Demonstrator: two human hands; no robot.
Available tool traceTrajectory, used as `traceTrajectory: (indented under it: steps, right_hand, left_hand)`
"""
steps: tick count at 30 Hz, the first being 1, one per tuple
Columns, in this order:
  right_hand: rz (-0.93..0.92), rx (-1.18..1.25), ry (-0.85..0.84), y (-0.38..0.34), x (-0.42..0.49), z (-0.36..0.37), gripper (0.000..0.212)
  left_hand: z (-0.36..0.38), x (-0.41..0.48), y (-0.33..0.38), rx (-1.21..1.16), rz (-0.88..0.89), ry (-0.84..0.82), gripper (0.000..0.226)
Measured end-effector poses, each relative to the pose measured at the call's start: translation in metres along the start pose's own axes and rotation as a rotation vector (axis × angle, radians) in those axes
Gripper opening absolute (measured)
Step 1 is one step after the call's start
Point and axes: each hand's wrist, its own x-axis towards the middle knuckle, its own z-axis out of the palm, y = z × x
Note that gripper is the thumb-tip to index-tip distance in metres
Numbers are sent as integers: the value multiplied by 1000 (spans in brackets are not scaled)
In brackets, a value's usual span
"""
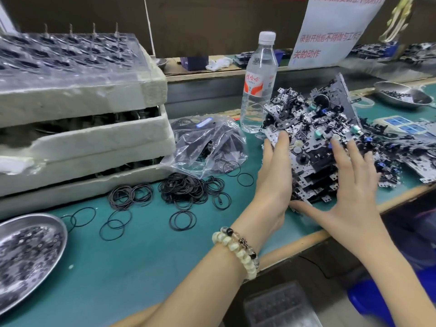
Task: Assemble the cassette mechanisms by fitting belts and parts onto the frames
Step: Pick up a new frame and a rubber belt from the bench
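both hands, left hand (274,175) and right hand (351,185), lie flat and spread, pressing the pile of frames (313,128); grip wide, holding nothing.

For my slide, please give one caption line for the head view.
Both hands press around a heap of cassette frames, loose belts lying nearby.

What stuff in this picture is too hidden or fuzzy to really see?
- Head view, foam trays: the stacked upper trays hide what lies inside.
- Plastic bag: crinkled glare blurs its dark contents.
- Metal dish: its parts are too small to name, and the left edge cuts it off.
- Pile of frames: the left hand and right hand cover its front.
- Paper sign: the top edge cuts off its text.
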Motion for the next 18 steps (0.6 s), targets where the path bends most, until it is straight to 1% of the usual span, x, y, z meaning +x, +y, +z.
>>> traceTrajectory:
  steps: [3, 6, 7, 8, 10, 11, 13, 14, 16, 18]
  right_hand:
    - [-4, -14, 11, -5, -7, 1, 117]
    - [-56, -19, 69, -16, -18, 3, 104]
    - [-91, -11, 99, -22, -22, 3, 96]
    - [-140, -6, 135, -29, -26, 4, 86]
    - [-268, -33, 205, -44, -33, 6, 63]
    - [-333, -59, 219, -52, -35, 8, 51]
    - [-431, -100, 196, -68, -37, 15, 30]
    - [-461, -110, 162, -76, -36, 20, 23]
    - [-496, -138, 82, -93, -35, 32, 17]
    - [-500, -174, 26, -108, -32, 45, 12]
  left_hand:
    - [-12, -12, -4, -19, -35, -6, 74]
    - [-29, -29, -7, 9, -33, 3, 69]
    - [-36, -38, -8, 36, -14, 9, 64]
    - [-45, -47, -8, 62, 17, 13, 55]
    - [-65, -67, -10, 135, 112, 19, 32]
    - [-77, -79, -10, 186, 179, 27, 27]
    - [-105, -102, -11, 324, 318, 71, 28]
    - [-119, -114, -9, 404, 377, 106, 28]
    - [-148, -139, -6, 565, 441, 191, 26]
    - [-175, -162, -5, 685, 461, 289, 32]
